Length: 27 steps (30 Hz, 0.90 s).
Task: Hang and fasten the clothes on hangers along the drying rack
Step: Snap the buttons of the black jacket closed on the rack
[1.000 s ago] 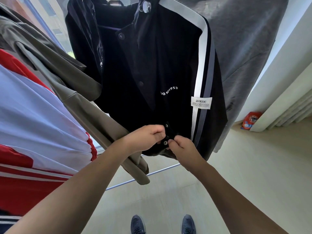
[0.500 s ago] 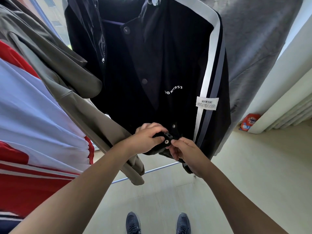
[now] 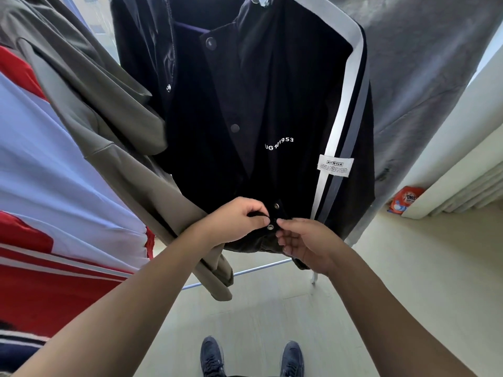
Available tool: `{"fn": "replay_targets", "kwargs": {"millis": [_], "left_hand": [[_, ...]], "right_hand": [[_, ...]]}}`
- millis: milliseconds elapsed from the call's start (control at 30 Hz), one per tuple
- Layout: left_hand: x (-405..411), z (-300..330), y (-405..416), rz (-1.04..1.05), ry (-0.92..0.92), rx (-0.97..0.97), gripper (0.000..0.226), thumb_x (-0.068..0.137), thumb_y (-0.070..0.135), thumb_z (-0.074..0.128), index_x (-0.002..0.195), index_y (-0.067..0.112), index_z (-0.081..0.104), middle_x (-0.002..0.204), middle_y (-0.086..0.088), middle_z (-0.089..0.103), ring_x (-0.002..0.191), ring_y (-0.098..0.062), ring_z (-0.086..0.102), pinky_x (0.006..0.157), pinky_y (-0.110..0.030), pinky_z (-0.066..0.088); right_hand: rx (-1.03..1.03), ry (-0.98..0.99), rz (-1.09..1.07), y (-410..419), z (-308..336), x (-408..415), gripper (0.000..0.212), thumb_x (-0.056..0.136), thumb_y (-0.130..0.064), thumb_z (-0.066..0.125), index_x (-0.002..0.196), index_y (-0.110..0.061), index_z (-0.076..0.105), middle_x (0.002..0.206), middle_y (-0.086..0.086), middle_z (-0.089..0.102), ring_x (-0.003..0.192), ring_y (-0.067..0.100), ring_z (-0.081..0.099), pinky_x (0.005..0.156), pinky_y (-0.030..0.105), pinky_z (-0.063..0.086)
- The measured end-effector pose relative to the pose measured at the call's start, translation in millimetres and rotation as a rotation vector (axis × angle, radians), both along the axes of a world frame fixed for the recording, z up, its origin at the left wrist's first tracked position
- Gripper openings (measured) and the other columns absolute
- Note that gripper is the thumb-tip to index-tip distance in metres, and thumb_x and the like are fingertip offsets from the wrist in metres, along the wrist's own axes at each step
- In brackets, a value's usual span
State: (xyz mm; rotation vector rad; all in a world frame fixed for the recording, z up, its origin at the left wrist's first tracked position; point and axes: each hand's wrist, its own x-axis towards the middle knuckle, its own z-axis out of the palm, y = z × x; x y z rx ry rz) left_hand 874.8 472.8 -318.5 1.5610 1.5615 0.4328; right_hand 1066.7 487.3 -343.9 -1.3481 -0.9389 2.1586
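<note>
**Two hands at the jacket's bottom snaps**

Two bare hands meet at the lower centre of the frame, on the hem of a black jacket [image 3: 245, 110] that hangs from the top centre. Left hand [image 3: 234, 221] pinches the left front edge between thumb and curled fingers, thumb tip just beside a silver snap [image 3: 270, 227]. Right hand [image 3: 304, 240] pinches the facing edge with thumb and forefinger, other fingers loosely curled below. Hands nearly touching, fabric between them.

Jacket look: black, matte front, shinier panel at its left side. Dark snap caps run down the placket, one near the collar [image 3: 211, 42], one at mid-chest [image 3: 234, 128]. A second silver snap half [image 3: 276, 205] shows just above the pinched one; bottom of the placket is open here. White text "UG 101953" at centre. White stripe [image 3: 337, 126] and a grey stripe beside it run down the sleeve at right of centre, with a white sewn label [image 3: 335, 167] across them. Hanger hook barely visible at top edge.

Neighbours: olive garment [image 3: 109, 126] to the left, overlapping the jacket's side; red, white and blue garment [image 3: 54, 200] at far left; grey garment [image 3: 424, 63] at upper right, behind the jacket. Rack rail [image 3: 261, 268] crosses below the hem. Orange detergent pack [image 3: 405, 200] on the floor at right, against the wall. Dark shoes [image 3: 212, 357] at bottom centre.
</note>
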Motion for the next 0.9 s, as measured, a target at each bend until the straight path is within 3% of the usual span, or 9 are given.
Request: {"fn": "replay_targets", "kwargs": {"millis": [167,367,500,567,700,800,900], "left_hand": [[2.5,1.2,-0.8,0.051,0.016,-0.018,0.016,0.093,0.021,0.065,0.081,0.025,0.073,0.072,-0.01,0.067,0.064,-0.014,0.055,0.065,-0.039,0.049],[9.1,2.0,-1.1,0.079,0.053,-0.062,0.016,0.092,0.027,0.064,0.078,0.031,0.072,0.085,-0.021,0.069,0.068,-0.021,0.058,0.073,-0.051,0.056],[12.6,2.9,-1.8,0.106,0.049,-0.093,0.022,0.092,0.024,0.065,0.072,0.028,0.071,0.07,-0.009,0.063,0.064,-0.015,0.054,0.065,-0.036,0.049],[12.1,2.5,-0.9,0.148,0.028,-0.143,0.02,0.092,0.023,0.067,0.073,0.028,0.071,0.074,-0.006,0.064,0.069,-0.015,0.056,0.069,-0.032,0.047],[9.3,3.6,-3.0,0.245,-0.055,-0.2,0.016,0.092,0.02,0.068,0.076,0.023,0.073,0.076,-0.002,0.068,0.076,-0.015,0.062,0.079,-0.032,0.052],[5.8,8.1,-2.7,0.25,-0.096,-0.184,0.018,0.091,0.02,0.068,0.075,0.023,0.074,0.075,-0.003,0.068,0.076,-0.018,0.063,0.085,-0.04,0.055],[1.5,12.6,1.3,0.214,-0.092,-0.159,0.016,0.09,0.022,0.069,0.075,0.024,0.076,0.077,-0.011,0.066,0.077,-0.02,0.06,0.081,-0.039,0.051]], "right_hand": [[-0.113,-0.077,0.036,5.8,2.9,0.3,0.016,0.084,-0.013,0.074,0.072,-0.011,0.063,0.065,0.002,0.054,0.059,0.012,0.046,0.056,0.024,0.038],[-0.191,-0.001,-0.069,0.7,-2.7,-4.2,0.015,0.085,-0.009,0.072,0.073,-0.008,0.062,0.063,0.004,0.052,0.057,0.012,0.044,0.056,0.023,0.04],[-0.301,0.108,-0.172,-8.0,-7.4,-6.8,0.013,0.086,-0.007,0.069,0.074,-0.006,0.062,0.061,0.005,0.054,0.058,0.013,0.046,0.061,0.022,0.041],[-0.329,0.17,-0.207,-12.1,-9.3,-8.2,0.013,0.087,-0.006,0.068,0.075,-0.006,0.062,0.061,0.005,0.054,0.058,0.012,0.047,0.061,0.022,0.042],[-0.177,0.123,-0.159,-11.6,-5.1,-11.5,0.014,0.091,-0.007,0.062,0.077,-0.008,0.06,0.064,0.004,0.055,0.057,0.012,0.048,0.06,0.024,0.041],[-0.116,0.089,-0.118,-5.1,-1.6,-10.9,0.015,0.089,-0.02,0.067,0.078,-0.011,0.063,0.064,0.004,0.056,0.057,0.014,0.049,0.058,0.027,0.042],[-0.013,0.027,-0.02,-0.9,-0.3,-12.2,0.021,0.089,-0.031,0.069,0.08,-0.012,0.064,0.066,0.003,0.056,0.057,0.014,0.049,0.057,0.027,0.042]]}}
